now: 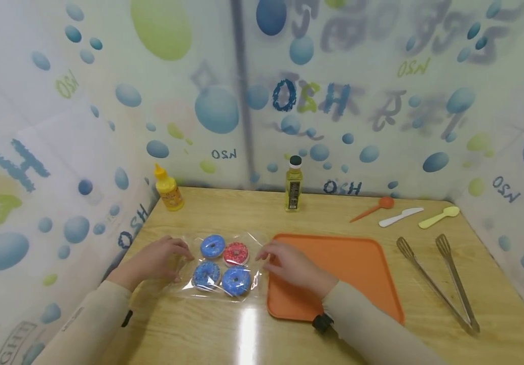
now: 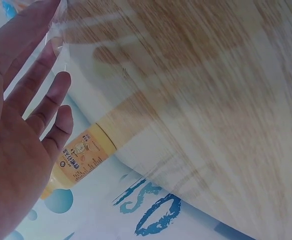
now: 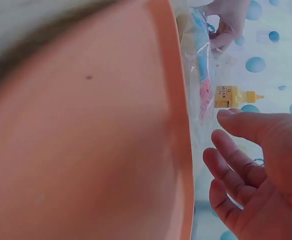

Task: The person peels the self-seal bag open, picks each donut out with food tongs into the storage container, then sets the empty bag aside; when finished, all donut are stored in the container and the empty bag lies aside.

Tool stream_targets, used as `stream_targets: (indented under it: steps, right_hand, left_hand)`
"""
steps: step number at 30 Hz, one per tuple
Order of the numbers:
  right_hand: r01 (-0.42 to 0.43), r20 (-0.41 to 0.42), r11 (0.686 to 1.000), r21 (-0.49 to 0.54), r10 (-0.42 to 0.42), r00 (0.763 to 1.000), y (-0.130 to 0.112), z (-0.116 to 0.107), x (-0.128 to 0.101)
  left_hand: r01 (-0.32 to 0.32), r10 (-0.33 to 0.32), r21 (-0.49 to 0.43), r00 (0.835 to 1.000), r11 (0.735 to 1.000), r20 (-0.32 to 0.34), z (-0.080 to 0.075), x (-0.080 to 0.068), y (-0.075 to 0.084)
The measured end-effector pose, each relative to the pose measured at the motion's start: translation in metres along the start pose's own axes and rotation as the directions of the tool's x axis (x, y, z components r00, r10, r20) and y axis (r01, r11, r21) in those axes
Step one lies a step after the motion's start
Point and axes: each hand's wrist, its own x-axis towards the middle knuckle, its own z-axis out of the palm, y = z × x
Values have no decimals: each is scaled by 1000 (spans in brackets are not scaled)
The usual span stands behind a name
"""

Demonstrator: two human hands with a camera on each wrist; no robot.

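Observation:
A clear plastic bag (image 1: 184,290) lies on the table with several toy doughnuts in it: blue-iced ones (image 1: 236,281) and a red-iced one (image 1: 236,253). At its left edge is my left hand (image 1: 159,258), fingers loosely bent; in the left wrist view its fingertips touch the crinkled plastic (image 2: 61,45). My right hand (image 1: 296,266) is by the bag's right edge, above the tray's left side. Its fingers are relaxed and hold nothing in the right wrist view, where the orange tray (image 3: 111,125) fills the left.
Behind the bag stand a yellow squeeze bottle (image 1: 169,192) and an oil bottle (image 1: 293,187). An orange spoon (image 1: 376,207), white knife (image 1: 401,217), yellow spoon (image 1: 440,217) and metal tongs (image 1: 455,284) lie right of the tray. Patterned walls (image 1: 175,101) border the table.

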Motion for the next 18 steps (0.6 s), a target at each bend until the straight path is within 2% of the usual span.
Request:
stream_targets:
  steps: [8,18]
  right_hand:
    - [-25,30,998,-61,27,999,-4,3,14]
    - [-43,50,995,-90,48,998,-4,6,23]
  left_hand:
    - [-11,11,9,1000,1000,-11,1,1,2]
    - [27,-27,-1,1000,1000,9,1,1,2]
